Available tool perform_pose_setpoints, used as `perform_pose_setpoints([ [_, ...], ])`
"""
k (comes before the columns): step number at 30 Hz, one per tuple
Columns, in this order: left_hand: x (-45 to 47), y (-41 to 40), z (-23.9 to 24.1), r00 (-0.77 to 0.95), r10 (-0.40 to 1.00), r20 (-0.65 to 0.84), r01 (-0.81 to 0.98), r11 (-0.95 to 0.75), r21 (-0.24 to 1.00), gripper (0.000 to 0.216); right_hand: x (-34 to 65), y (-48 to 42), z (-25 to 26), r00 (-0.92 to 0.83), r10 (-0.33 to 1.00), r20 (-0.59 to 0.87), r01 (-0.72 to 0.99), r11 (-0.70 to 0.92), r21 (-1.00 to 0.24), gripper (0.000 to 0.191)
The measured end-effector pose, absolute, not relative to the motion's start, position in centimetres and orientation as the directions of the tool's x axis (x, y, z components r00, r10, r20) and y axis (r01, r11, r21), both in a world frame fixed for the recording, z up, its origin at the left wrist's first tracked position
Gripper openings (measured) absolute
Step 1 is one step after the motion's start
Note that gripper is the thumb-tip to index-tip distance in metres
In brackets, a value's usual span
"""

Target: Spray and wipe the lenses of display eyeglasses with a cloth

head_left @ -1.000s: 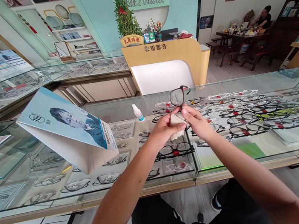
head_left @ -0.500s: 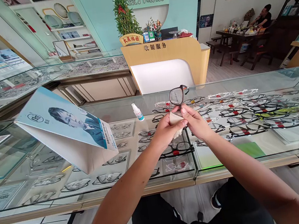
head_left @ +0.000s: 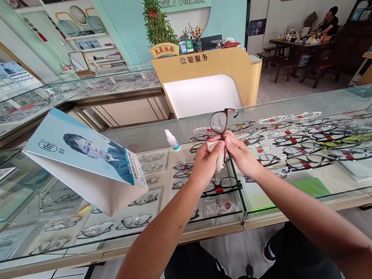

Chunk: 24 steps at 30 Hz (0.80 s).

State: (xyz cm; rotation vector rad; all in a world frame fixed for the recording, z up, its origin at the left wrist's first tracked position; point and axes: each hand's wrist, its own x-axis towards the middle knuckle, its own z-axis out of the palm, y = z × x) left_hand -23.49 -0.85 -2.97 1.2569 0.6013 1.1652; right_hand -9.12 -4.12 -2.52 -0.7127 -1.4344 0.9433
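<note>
Above the glass display counter I hold a pair of dark-framed glasses upright, one lens showing above my fingers. My left hand is closed on a pale cleaning cloth pressed against the lower part of the glasses. My right hand pinches the frame from the right side, touching the cloth too. The lower lens is hidden between my hands.
A small white spray bottle stands on the counter left of my hands. A folded blue-and-white advertising card stands further left. Several glasses lie in trays under the glass. A wooden cashier desk is behind; a person sits at a far table.
My hands have drawn slightly closer together and shifted a little on the glasses; the cloth is now more tucked between them. The glasses stay upright at the same spot.
</note>
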Motion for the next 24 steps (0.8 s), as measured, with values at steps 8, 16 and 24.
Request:
perform_pose_setpoints([
  [8,-23.3,-0.6,-3.4,0.346,0.921,0.181,-0.358,-0.049,0.933,0.068,-8.7,-3.5,-3.2,-0.084,0.886,0.456,-0.136,0.443,-0.886,0.050],
  [16,-24.2,0.0,-2.9,0.504,0.860,0.082,-0.417,0.159,0.895,0.053,-8.1,-2.8,-3.6,-0.026,0.895,0.445,-0.246,0.426,-0.871,0.041],
  [24,-25.0,0.2,-2.6,0.556,0.827,0.086,-0.324,0.120,0.938,0.055,-7.6,-3.3,-2.1,-0.015,0.937,0.348,-0.356,0.320,-0.878,0.040],
])
